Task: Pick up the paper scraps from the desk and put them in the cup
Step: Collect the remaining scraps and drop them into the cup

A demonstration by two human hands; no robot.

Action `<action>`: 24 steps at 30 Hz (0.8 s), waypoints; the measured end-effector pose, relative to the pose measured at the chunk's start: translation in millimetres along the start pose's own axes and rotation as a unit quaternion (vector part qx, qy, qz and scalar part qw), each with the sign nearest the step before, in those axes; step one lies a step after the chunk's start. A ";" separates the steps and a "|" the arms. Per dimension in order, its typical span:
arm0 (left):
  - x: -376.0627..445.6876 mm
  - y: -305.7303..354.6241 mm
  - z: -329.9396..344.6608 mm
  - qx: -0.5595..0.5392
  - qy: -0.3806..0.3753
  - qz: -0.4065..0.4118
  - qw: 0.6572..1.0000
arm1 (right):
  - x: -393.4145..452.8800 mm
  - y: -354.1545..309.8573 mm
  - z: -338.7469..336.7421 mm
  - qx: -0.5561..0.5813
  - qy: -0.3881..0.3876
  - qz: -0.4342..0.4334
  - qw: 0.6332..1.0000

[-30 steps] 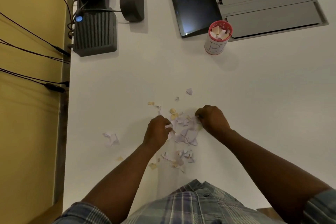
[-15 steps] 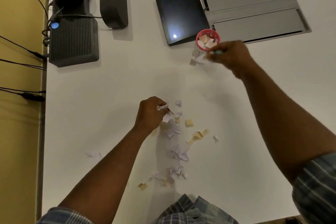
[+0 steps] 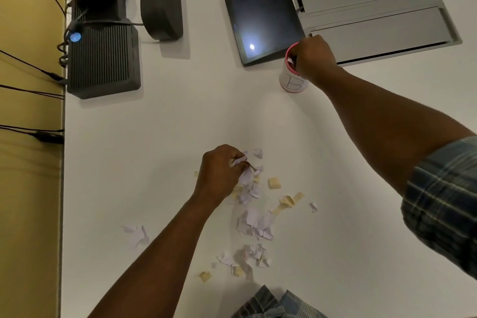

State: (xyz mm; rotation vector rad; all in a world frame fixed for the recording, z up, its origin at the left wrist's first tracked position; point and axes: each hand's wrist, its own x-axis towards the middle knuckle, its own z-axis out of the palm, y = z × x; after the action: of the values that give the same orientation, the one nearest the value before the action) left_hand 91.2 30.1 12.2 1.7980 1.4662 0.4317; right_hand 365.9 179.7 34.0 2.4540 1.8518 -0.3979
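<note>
White desk (image 3: 160, 162) | scraps (image 3: 254, 222): torn white and yellow bits, scattered near front edge | cup (image 3: 293, 81): white, red rim, marked "B", by tablet (image 3: 260, 15) | left hand (image 3: 220, 171) pinches scraps | right hand (image 3: 313, 58) over cup, grip unclear

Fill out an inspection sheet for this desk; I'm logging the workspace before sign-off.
Surface: white desk, scraps scattered near the front edge.
Job's things: cup upright beside the tablet; paper scraps loose on the desk.
Clutter: dark ribbed box, grey hatch panel.
Hands: right hand over the cup's mouth; left hand closed on scraps.
Cables: black cables along the left edge.
Surroundings: yellow wall.
</note>
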 end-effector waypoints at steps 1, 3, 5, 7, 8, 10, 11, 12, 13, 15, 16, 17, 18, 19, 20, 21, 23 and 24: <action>-0.8 -0.1 0.0 0.000 0.000 0.003 1.000 | 0.8 -0.5 1.5 -0.017 -0.008 -0.001 1.000; -1.4 0.0 0.2 0.001 -0.002 0.005 1.000 | 3.6 -1.5 0.6 -0.044 -0.027 -0.001 0.999; -1.3 0.0 0.4 0.003 -0.004 0.001 1.000 | 6.9 -3.5 -3.5 -0.071 -0.052 -0.010 0.996; -1.5 0.0 -0.4 0.005 -0.002 0.003 1.000 | 9.0 -4.6 -10.4 -0.069 -0.085 -0.015 0.994; -1.9 -0.2 -1.3 0.005 0.000 0.004 1.000 | 10.0 -3.9 -14.1 -0.056 -0.103 -0.019 0.993; -2.7 -0.9 -3.1 -0.001 0.003 0.008 1.000 | 10.7 -0.3 -22.7 -0.031 -0.139 -0.033 0.989; -3.1 -1.3 -3.6 -0.002 0.003 0.009 1.000 | 9.9 1.4 -27.5 -0.025 -0.156 -0.042 0.987; -3.3 -1.6 -4.0 -0.002 0.003 0.010 1.000 | 9.0 3.1 -32.3 -0.024 -0.170 -0.049 0.984; -3.2 -1.9 -4.2 -0.002 0.003 0.010 1.000 | 8.1 4.5 -36.1 -0.024 -0.178 -0.055 0.982; -3.4 -1.7 -4.1 -0.002 0.004 0.013 1.000 | 7.8 7.7 -40.6 -0.031 -0.171 -0.065 0.983; -3.7 -1.5 -4.0 -0.002 0.004 0.015 1.000 | 7.9 8.8 -41.6 -0.044 -0.150 -0.070 0.985; -3.8 -1.2 -3.8 -0.002 0.003 0.017 1.000 | 7.3 9.3 -42.4 -0.063 -0.118 -0.073 0.988; -3.9 -0.8 -3.7 -0.004 0.001 0.017 1.000 | 5.9 8.8 -42.4 -0.085 -0.087 -0.076 0.990; -4.0 -0.2 -3.8 -0.007 0.000 0.016 1.000 | 4.8 7.8 -41.5 -0.104 -0.064 -0.083 0.989; -3.7 0.3 -3.8 -0.008 -0.002 0.015 1.000 | 3.0 6.1 -39.5 -0.114 -0.050 -0.091 0.988; -3.6 0.8 -3.6 -0.008 -0.004 0.015 1.000 | 0.9 3.6 -37.2 -0.122 -0.047 -0.098 0.987; -3.4 1.7 -3.5 -0.005 -0.006 0.014 1.000 | -2.4 -1.7 -30.5 -0.142 -0.059 -0.113 0.982; -3.6 2.1 -3.9 -0.005 -0.007 0.013 1.000 | -3.3 -3.4 -27.0 -0.144 -0.066 -0.117 0.980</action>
State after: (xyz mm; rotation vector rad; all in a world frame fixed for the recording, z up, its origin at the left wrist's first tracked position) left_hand 89.0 27.9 16.9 1.8107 1.4310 0.4370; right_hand 366.6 182.6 61.3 1.9856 1.9884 -0.2688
